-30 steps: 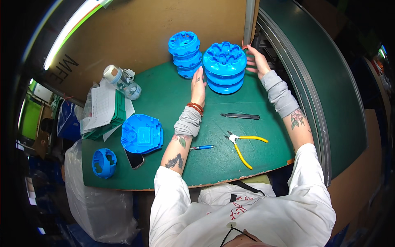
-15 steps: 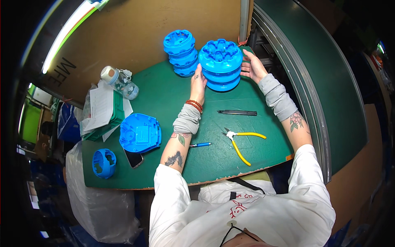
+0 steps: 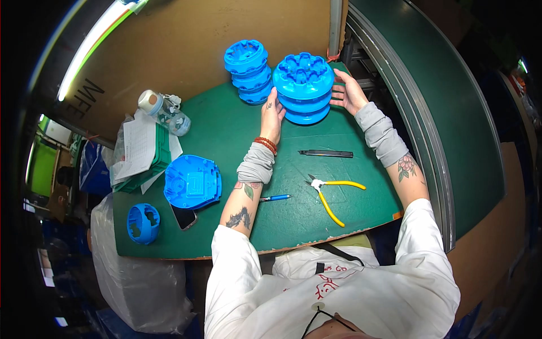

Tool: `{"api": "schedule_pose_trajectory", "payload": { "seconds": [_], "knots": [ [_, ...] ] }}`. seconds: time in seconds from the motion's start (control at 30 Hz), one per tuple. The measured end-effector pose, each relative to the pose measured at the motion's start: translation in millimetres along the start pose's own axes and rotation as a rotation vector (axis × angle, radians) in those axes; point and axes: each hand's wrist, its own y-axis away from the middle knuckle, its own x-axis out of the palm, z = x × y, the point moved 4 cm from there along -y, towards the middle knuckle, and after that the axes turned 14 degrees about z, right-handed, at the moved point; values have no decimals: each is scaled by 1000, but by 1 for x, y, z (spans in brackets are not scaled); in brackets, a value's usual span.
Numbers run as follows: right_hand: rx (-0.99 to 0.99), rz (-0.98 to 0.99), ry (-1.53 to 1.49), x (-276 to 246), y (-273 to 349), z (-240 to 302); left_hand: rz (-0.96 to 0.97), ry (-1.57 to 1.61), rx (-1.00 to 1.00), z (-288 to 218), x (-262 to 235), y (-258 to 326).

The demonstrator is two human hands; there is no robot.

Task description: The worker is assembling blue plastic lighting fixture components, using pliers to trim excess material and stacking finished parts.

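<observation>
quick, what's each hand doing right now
Left hand: open, palm flat against the side of the nearer stack of blue round parts.
Right hand: open, fingers spread on the same stack's other side.

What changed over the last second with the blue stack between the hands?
The near stack of round blue plastic parts slid a little left, toward the second blue stack, between left hand and right hand. Both hands stayed on its sides. Yellow-handled pliers, black bar and blue pen stayed put.
</observation>
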Motion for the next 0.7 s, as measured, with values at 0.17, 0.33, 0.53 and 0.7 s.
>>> {"api": "schedule_pose_trajectory", "payload": {
  "seconds": [0.17, 0.33, 0.53, 0.7],
  "knots": [
    [-6, -3, 11, -6, 0, -3, 33, -6, -4, -3, 6, 4],
    [57, -216, -25, 4, 19, -17, -193, 210, -172, 3, 6, 14],
    [103, -112, -322, 0, 14, -32, -165, 321, -118, 15, 22, -1],
    [107, -124, -396, -22, -15, -32, -142, 285, -39, 19, 29, -19]
  ]
}}
